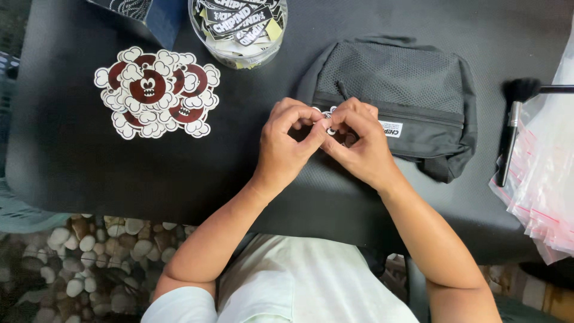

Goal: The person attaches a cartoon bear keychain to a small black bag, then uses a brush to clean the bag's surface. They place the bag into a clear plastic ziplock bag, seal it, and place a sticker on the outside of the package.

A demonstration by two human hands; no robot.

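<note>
My left hand [288, 143] and my right hand [357, 143] meet over the black table [89, 161], fingertips pinched together on a small red-and-white flower-shaped sticker [328, 115] that is mostly hidden by my fingers. Just behind my hands lies a black pouch bag [406, 90] with a mesh front, a zip and a small white label. My right hand rests partly on the bag's lower left edge.
A loose pile of the same flower-shaped stickers [155, 91] lies at the left. A clear round tub [238, 30] of black-and-white strip stickers stands at the back. A black brush [515, 119] and a stack of clear zip bags [547, 173] sit at the right. Pebbled floor shows below.
</note>
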